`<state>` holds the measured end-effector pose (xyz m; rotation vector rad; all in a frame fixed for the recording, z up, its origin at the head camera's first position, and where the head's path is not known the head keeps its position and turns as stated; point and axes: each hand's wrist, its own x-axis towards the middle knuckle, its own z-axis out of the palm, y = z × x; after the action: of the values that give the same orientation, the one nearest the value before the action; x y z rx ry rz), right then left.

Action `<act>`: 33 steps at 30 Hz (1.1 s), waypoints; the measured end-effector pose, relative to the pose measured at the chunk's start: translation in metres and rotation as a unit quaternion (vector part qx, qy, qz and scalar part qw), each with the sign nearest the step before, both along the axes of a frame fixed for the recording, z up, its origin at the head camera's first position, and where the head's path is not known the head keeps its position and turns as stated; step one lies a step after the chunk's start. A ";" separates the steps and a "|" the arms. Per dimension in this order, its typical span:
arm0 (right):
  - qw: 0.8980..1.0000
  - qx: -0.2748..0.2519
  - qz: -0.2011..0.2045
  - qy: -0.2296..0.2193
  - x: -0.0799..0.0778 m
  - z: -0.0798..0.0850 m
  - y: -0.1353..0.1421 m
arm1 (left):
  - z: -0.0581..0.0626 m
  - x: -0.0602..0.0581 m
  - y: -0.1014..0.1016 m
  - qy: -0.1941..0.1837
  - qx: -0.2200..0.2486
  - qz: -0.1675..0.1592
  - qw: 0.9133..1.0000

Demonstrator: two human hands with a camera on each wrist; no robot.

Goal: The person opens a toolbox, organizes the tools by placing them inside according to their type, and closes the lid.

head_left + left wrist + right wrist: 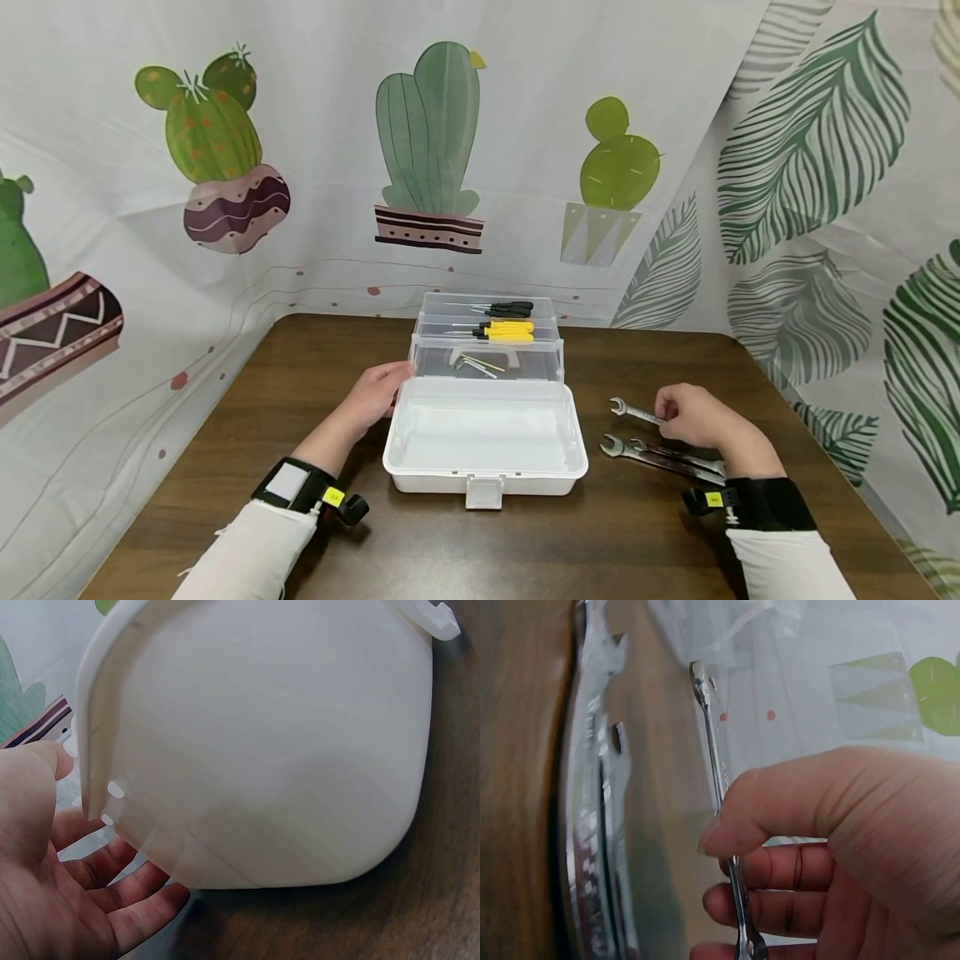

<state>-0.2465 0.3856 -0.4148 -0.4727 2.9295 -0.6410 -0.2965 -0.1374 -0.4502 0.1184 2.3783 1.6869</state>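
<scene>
A white toolbox (pixel 486 433) stands opened on the table, its base bare inside. The left hand (pixel 377 390) holds the box at its back left corner; in the left wrist view its thumb (pixel 64 759) and curved fingers (pixel 146 896) lie on either side of the hinge edge. On the right, the right hand (pixel 693 415) pinches a small open-end wrench (pixel 714 750) between thumb and fingers, above the table. Beneath that hand, several larger wrenches (pixel 652 457) lie side by side; the right wrist view shows their shiny shafts (pixel 592 825) close by.
Behind the base, clear tiered trays (pixel 442 360) hold black screwdrivers (pixel 510 309), yellow-handled screwdrivers (pixel 510 332) and hex keys (pixel 480 365). A latch (pixel 484 493) hangs at the box's front. The brown table (pixel 570 550) meets a cactus-print cloth (pixel 322 167) at the back.
</scene>
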 end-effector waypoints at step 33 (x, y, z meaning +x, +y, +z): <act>0.992 -0.067 0.068 0.086 0.028 0.045 -0.051 | -0.003 -0.001 0.002 0.006 0.009 0.005 1.000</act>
<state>-0.2188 0.3349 -0.3699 -0.7731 2.9900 -0.8194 -0.2974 -0.1359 -0.4528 0.1196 2.3772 1.7164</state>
